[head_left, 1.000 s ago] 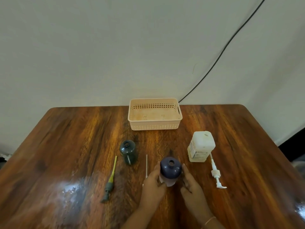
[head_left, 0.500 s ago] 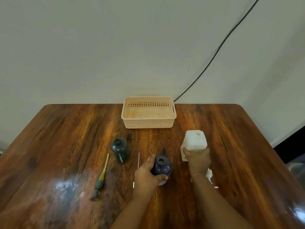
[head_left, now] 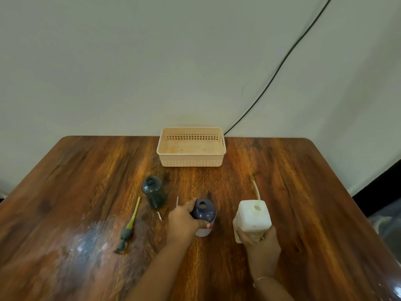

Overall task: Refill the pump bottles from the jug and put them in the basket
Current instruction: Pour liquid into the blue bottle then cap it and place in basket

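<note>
Just right of the open navy bottle, which the left hand steadies, the right hand wraps the white jug's base; it looks full, probably heavy and slick

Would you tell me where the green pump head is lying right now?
In the head view, the green pump head lies on the table, left of the dark green bottle and the left hand.
</note>
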